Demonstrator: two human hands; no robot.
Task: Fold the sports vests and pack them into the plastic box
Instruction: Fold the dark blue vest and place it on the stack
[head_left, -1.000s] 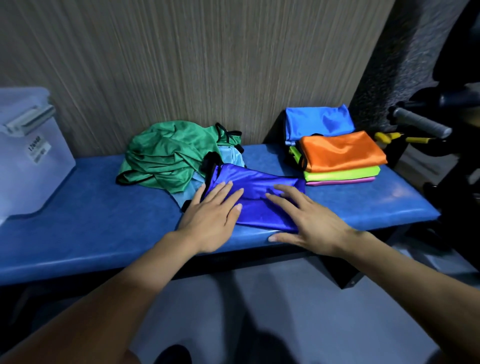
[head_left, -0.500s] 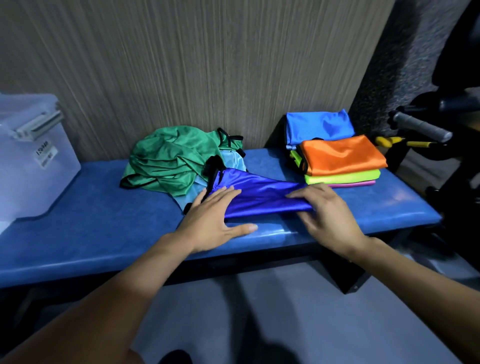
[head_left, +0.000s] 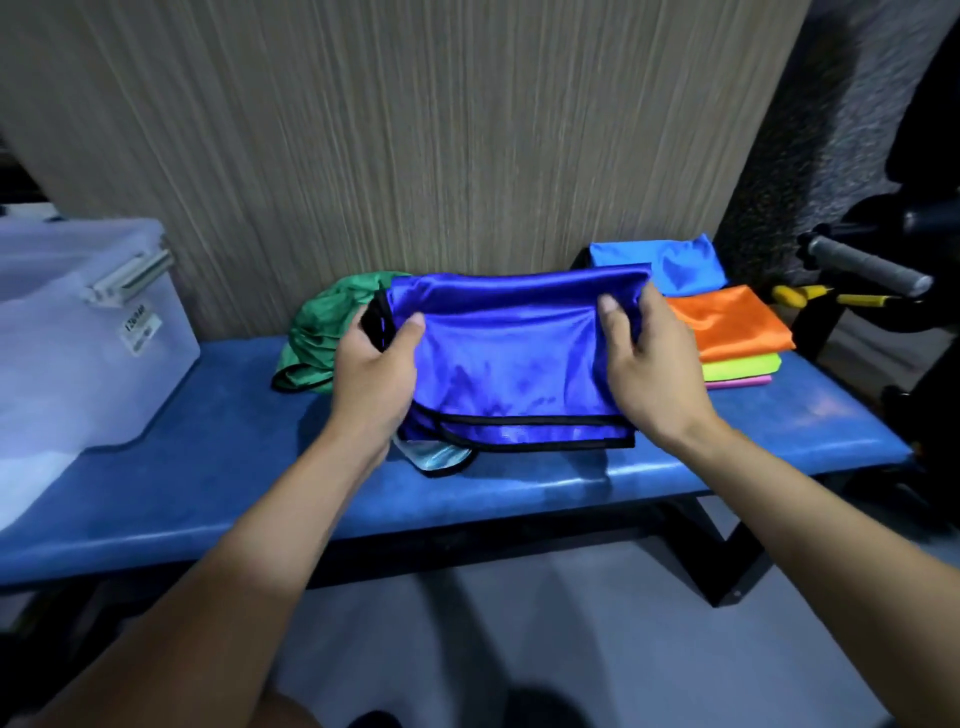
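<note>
Royal-blue satin, shiny and edged in black binding, is the folded vest held up over the middle of the bench, its lower hem hanging just above the padded top. Both hands have it by the sides: the left hand curls round its left edge with the thumb pressed on the front, and the right hand grips the right edge the same way, thumb on the front near the top fold. Under the hem, a pale blue vest with black trim lies on the bench near its front edge. Behind the left hand, a crumpled green vest sits toward the back edge. Toward the right end of the bench there is a folded stack, with the orange vest on top, a lime one and a pink one beneath; a light blue vest is propped behind the stack at the wall. On the left end stands the translucent plastic box, lid on and latch showing, a label on its side; what it holds cannot be made out
</note>
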